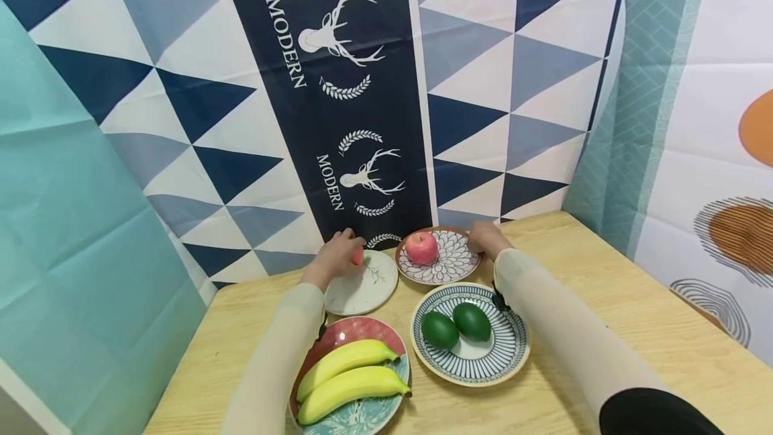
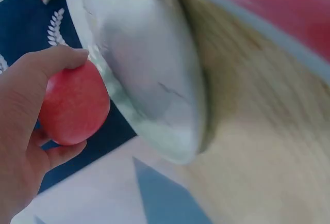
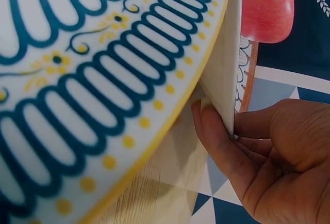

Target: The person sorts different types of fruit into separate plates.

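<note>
My left hand (image 1: 334,258) holds a red apple (image 2: 75,104) between thumb and fingers, over the far left edge of a white plate with a fine sprig design (image 1: 356,295). In the left wrist view the apple is beside that plate's rim. At the back right, my right hand (image 1: 488,239) pinches the rim of a brown-edged plate with a petal pattern (image 1: 453,260). The right wrist view shows the thumb and fingers on either side of this rim. A second apple (image 1: 421,248) sits on the left part of the petal plate.
Nearer on the wooden table (image 1: 199,361), a red and teal plate (image 1: 356,415) bears two bananas (image 1: 353,391). To its right, a blue-striped plate (image 1: 504,354) carries two dark green avocado-like fruits (image 1: 472,321). A patterned cloth wall (image 1: 368,119) stands right behind the far plates.
</note>
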The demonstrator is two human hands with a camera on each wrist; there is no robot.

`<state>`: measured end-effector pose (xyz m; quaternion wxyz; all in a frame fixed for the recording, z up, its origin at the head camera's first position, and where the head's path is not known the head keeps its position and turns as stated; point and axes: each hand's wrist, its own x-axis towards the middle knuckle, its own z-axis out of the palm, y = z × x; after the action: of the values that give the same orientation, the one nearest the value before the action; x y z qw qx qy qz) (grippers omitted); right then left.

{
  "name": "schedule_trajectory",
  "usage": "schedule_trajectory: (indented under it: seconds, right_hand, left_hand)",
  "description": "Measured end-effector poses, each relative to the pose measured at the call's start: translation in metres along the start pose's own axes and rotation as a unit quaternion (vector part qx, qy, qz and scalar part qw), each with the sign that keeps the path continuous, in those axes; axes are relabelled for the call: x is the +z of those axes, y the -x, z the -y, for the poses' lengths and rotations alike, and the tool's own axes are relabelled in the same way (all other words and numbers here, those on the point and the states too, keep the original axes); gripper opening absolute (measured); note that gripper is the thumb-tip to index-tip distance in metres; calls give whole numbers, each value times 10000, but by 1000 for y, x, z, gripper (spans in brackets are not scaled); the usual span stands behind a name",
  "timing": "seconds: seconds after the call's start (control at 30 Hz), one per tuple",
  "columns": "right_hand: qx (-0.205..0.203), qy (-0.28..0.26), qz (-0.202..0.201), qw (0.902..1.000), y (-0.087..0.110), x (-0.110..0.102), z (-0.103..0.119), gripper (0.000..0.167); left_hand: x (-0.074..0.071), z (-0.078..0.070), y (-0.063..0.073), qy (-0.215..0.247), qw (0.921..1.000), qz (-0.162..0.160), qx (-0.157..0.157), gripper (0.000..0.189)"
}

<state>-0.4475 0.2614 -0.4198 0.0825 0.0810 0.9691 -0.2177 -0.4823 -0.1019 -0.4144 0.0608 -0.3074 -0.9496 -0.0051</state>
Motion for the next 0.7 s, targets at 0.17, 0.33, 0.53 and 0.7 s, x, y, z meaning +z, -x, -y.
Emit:
schedule_trajectory:
  seconds: [0.17,0.33,0.53,0.7]
  right_hand:
    - [9,-75,37,10000,1,-2,-1,14]
    - [-42,-25,6,10000,0,-3,0,14]
    - [-33,-74,12,10000,3,-5,2,14]
    - [-25,-27,73,10000,8,-5,3,15]
  left_hand:
    - [-14,-14,-3,80,9992,-178,355,56]
    - [-29,-27,-10,84,9975,-332,626,59]
    - [-41,-50,-19,111,9958,-341,848,58]
    - [-46,-72,-26,57,9913,-369,1262,58]
